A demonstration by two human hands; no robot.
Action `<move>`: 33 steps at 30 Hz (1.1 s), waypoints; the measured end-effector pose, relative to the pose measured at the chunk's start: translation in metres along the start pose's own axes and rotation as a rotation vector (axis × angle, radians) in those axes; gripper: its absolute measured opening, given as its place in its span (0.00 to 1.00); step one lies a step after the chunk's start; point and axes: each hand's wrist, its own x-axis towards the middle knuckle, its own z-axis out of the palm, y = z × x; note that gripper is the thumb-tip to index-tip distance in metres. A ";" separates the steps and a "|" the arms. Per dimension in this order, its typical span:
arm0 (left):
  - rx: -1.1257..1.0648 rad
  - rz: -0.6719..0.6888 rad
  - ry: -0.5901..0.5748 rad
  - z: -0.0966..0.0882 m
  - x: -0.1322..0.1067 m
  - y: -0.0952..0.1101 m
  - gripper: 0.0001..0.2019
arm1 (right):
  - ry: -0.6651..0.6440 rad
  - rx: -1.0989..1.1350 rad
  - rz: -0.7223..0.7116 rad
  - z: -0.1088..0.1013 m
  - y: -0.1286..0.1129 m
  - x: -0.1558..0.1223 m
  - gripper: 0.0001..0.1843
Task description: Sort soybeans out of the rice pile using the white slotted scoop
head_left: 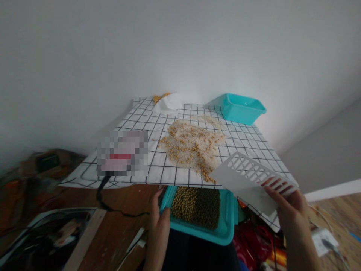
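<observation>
Below the table's front edge, my left hand point(160, 222) grips the left rim of a turquoise plastic bin point(203, 235). Inside it lie yellow soybeans point(182, 203) on the left and small dark green beans point(208, 209) on the right. My right hand point(295, 212) holds a flat white slotted board point(239, 184) by its slotted end. The board slants over the table's front right edge, its left tip beside a trail of soybeans point(207, 175). That trail runs from a spread pile of rice mixed with soybeans point(194, 146) on the tabletop.
A second turquoise bin point(244, 111) stands at the back right of the checked tablecloth point(158, 165). White crumpled bag point(169, 103) lies at the back left. A blurred-out device point(122, 152) with a black cable sits left. Several items clutter the floor; a power strip point(324, 241) lies right.
</observation>
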 end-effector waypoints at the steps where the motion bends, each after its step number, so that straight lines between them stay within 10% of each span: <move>1: 0.000 0.001 -0.006 0.000 -0.001 0.001 0.22 | 0.008 0.004 -0.007 0.000 0.001 0.000 0.15; 33: 0.030 -0.034 -0.010 0.004 -0.005 0.016 0.22 | 0.069 -0.095 -0.045 0.003 -0.002 -0.006 0.14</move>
